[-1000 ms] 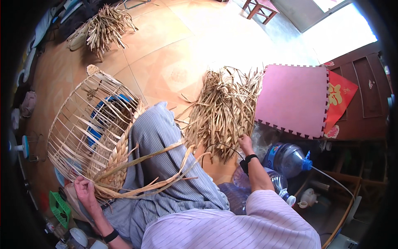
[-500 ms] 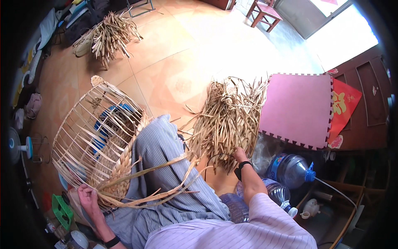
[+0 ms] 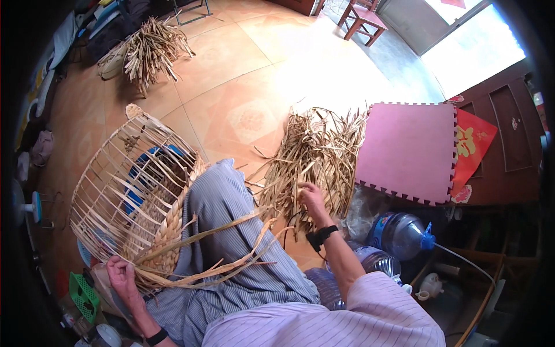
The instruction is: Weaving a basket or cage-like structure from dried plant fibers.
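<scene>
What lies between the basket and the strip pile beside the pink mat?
In the head view, the person's trousered leg, crossed by loose strips, lies between basket and pile, with tiled floor beyond it.

The floor (image 3: 219,87) is laid with glossy orange-tan tiles, some bearing a faint geometric pattern, and a bright patch of glare washes out its middle. A loose heap of dried plant strips (image 3: 326,159) lies spread directly on the tiles. A reddish-brown wooden chair (image 3: 370,17) stands on the paler, bluish-grey stretch farther off. Whether the second bundle of strips (image 3: 153,52), at upper left, touches the tiles cannot be told.
</scene>
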{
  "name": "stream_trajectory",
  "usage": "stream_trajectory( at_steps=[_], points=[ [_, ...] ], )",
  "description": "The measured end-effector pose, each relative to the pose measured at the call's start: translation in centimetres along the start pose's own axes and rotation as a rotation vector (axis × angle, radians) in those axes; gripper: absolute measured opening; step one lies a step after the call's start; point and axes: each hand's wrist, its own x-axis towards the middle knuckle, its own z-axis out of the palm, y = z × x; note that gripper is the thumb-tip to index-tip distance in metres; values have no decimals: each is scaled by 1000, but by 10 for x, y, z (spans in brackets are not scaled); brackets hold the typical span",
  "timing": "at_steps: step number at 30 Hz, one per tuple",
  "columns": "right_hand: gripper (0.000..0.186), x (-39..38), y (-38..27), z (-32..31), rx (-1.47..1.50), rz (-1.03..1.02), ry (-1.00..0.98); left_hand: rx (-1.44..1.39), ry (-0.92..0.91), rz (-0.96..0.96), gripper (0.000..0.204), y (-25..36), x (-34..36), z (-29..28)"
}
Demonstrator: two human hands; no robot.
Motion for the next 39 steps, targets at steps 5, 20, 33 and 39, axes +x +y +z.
stream_trajectory(
  at_steps=[5,20,33,39],
  points=[
    [29,-73,-5,66,-58,280,-555,10,5,-4,38,-4,1,-1],
    [35,-117,-133,15,68,-335,-352,-10,-11,21,40,-21,5,-3],
    [28,-237,-301,168,-295,-1124,-490,43,-109,-175,22,46,4,10],
    [18,-274,-255,285,-499,-891,-908,78,-192,-221,17,59,16,7]
  ],
)
